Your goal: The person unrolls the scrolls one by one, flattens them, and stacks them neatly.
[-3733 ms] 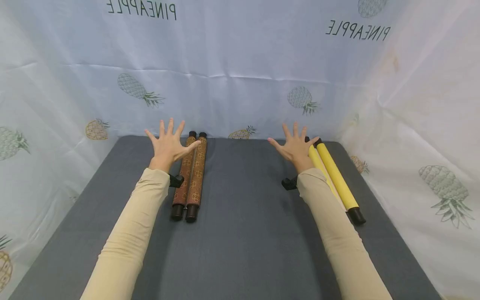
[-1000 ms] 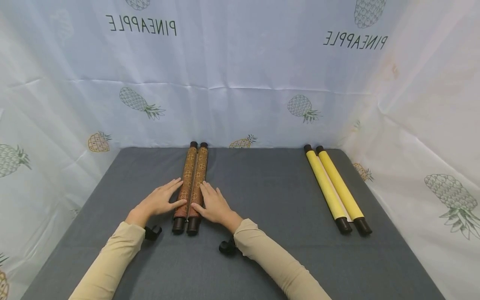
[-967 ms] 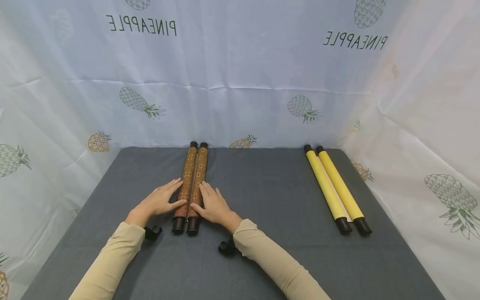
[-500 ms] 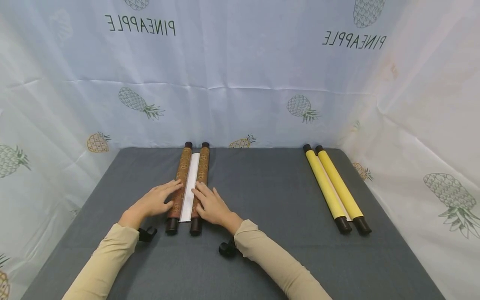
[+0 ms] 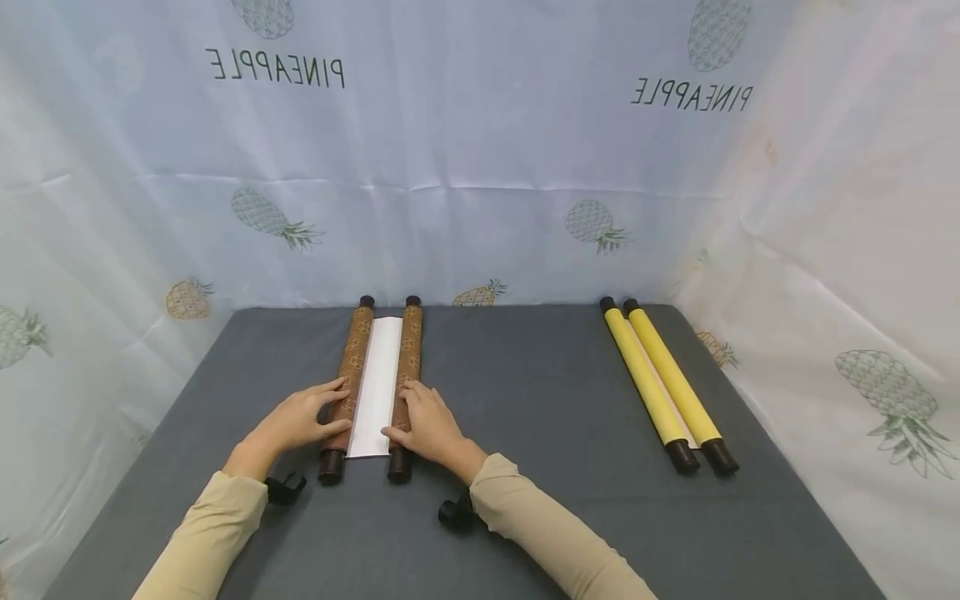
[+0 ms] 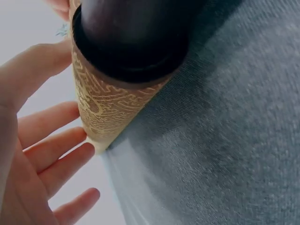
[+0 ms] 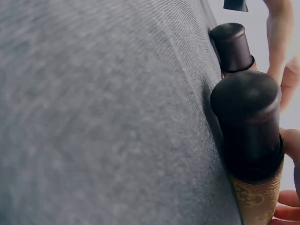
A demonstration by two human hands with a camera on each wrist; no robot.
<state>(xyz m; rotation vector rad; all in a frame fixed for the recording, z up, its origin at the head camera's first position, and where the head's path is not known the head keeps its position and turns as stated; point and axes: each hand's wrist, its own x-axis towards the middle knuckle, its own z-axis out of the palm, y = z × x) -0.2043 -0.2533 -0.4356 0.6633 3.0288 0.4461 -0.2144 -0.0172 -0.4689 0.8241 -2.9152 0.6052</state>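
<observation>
A brown patterned hanging scroll (image 5: pixel 411 350) with dark end knobs lies partly unrolled on the grey table. Between its two rolls a strip of blank white paper (image 5: pixel 377 387) shows. My left hand (image 5: pixel 296 417) holds the left roll near its front end, thumb over the top; in the left wrist view the roll (image 6: pixel 110 105) has fingertips along its side and the little finger stands off. The right hand (image 5: pixel 431 425) holds the right roll, thumb toward the paper, fingers over the top. A dark knob (image 7: pixel 251 136) fills much of the right wrist view, partly hiding that hand.
A yellow scroll (image 5: pixel 645 375) with black knobs lies at the right of the grey table (image 5: pixel 525 517), its two rolls close together. White curtains (image 5: pixel 450 125) with pineapple prints stand behind and on both sides. Each wrist carries a small black mount (image 5: pixel 456 512).
Both hands came from raised and spread onto the brown scroll. Its rolls, formerly side by side, have parted, mostly the left one moving left, and a widening white strip shows between them.
</observation>
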